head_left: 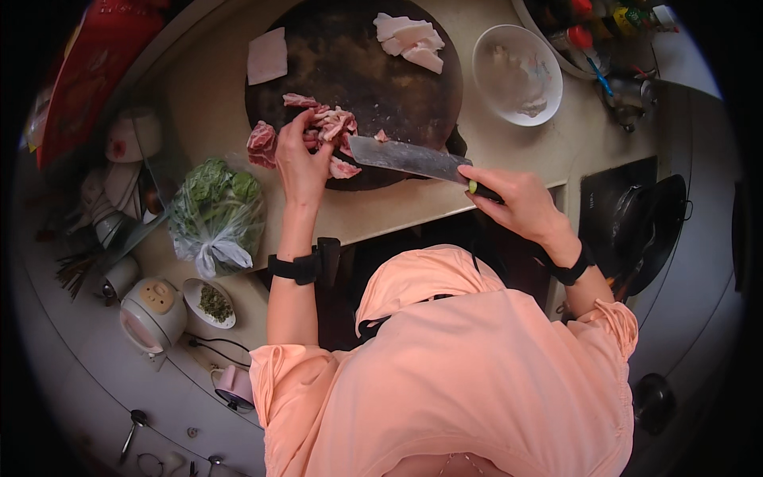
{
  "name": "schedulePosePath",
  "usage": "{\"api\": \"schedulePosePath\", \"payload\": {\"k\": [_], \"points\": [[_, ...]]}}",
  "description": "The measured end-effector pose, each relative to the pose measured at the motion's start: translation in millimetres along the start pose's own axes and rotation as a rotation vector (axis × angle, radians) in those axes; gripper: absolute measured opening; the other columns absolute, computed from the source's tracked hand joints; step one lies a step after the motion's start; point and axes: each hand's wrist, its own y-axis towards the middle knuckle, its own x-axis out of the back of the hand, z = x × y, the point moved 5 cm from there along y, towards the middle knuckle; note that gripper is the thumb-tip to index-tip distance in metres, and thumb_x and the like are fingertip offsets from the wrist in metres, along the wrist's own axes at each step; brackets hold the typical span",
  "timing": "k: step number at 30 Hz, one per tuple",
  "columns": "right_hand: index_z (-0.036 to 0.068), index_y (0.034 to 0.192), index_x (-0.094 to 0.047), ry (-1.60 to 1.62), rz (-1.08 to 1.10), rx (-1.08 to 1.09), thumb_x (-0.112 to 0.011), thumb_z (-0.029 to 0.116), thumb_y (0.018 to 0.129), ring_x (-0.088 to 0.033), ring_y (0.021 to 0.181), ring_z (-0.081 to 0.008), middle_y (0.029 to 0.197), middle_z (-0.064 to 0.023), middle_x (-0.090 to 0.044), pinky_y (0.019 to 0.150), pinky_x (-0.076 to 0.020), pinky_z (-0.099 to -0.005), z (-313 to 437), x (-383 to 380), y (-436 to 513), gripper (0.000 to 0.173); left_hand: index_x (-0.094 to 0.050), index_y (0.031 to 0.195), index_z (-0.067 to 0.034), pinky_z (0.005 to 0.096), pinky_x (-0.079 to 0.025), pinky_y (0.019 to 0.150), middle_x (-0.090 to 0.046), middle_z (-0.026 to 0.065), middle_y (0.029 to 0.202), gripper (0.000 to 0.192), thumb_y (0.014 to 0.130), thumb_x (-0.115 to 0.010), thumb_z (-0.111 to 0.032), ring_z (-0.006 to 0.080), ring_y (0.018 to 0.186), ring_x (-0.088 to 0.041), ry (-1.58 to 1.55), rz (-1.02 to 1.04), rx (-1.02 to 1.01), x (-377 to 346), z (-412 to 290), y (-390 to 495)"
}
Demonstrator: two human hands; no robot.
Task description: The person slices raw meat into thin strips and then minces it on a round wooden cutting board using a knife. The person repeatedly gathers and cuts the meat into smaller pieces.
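A round, dark wooden chopping board (pixel 387 83) lies on the counter before me. My left hand (pixel 301 158) has its fingers and thumb around a pile of cut raw red meat (pixel 337 124) at the board's near left. My right hand (pixel 524 200) grips the black handle of a cleaver (pixel 411 158); the blade lies low over the board, its tip touching or close to the pile. A thicker meat chunk (pixel 261 145) rests left of my left hand. At the far side are a pale fat slab (pixel 267 56) and several pale fat slices (pixel 411 42).
Right of the board stands a white bowl (pixel 478 83), with seasoning bottles (pixel 578 37) beyond it. A black wok (pixel 658 232) sits farther right. A tied plastic bag of leafy greens (pixel 217 208), an oval dish of dried herbs (pixel 229 322) and a small appliance (pixel 155 313) occupy the left.
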Motion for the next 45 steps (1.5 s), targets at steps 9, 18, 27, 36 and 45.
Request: {"api": "schedulePosePath", "payload": {"k": [9,18,27,36,45], "points": [[0.012,0.116,-0.071,0.052,0.138,0.063,-0.071,0.017,0.083,-0.068,0.077,-0.0366,0.084,-0.0164,-0.071,0.069,-0.0536,-0.0459,-19.1,-4.2,39.3,0.034,-0.068,0.115,-0.003,0.0345,-0.054,0.087,-0.064,0.0126,0.120,0.033,0.083,-0.074,-0.001,0.0251,0.104,-0.065,0.026,-0.110,-0.039,19.7,11.7,-64.3],[0.002,0.115,-0.069,0.260,0.261,0.043,-0.069,0.024,0.091,-0.070,0.076,-0.0331,0.085,-0.0175,-0.072,0.069,-0.0541,-0.0377,-9.7,2.5,104.8,0.033,-0.070,0.109,-0.005,0.0414,-0.050,0.093,-0.065,0.0125,0.115,0.031,0.080,-0.080,-0.010,0.0312,0.106,-0.062,-0.012,-0.096,-0.003,-8.0,14.7,-79.2],[0.006,0.124,-0.062,0.118,0.084,-0.070,-0.065,0.022,0.095,-0.068,0.085,-0.0402,0.098,-0.0192,-0.072,0.072,-0.0546,-0.0464,14.1,-28.7,-6.9,0.033,-0.073,0.106,-0.007,0.0397,-0.049,0.092,-0.063,0.0068,0.106,0.031,0.077,-0.082,-0.009,0.0281,0.102,-0.060,0.277,-0.322,-0.182,-17.6,-9.9,-104.7],[0.004,0.122,-0.063,0.246,0.262,-0.192,-0.064,0.024,0.097,-0.067,0.081,-0.0412,0.087,-0.0222,-0.070,0.071,-0.0526,-0.0451,-4.0,-29.4,-9.5,0.033,-0.075,0.103,-0.005,0.0386,-0.051,0.093,-0.071,0.0063,0.104,0.028,0.077,-0.075,0.005,0.0275,0.102,-0.064,0.201,-0.184,-0.518,-29.4,-6.0,-101.8],[0.003,0.120,-0.064,0.364,0.215,-0.214,-0.064,0.023,0.097,-0.066,0.073,-0.0389,0.081,-0.0224,-0.066,0.066,-0.0507,-0.0419,-12.8,-26.7,-4.7,0.030,-0.076,0.102,-0.005,0.0372,-0.055,0.088,-0.072,0.0063,0.103,0.026,0.077,-0.073,0.003,0.0264,0.098,-0.067,0.155,-0.195,-0.491,-31.8,-6.7,-89.4]]}}
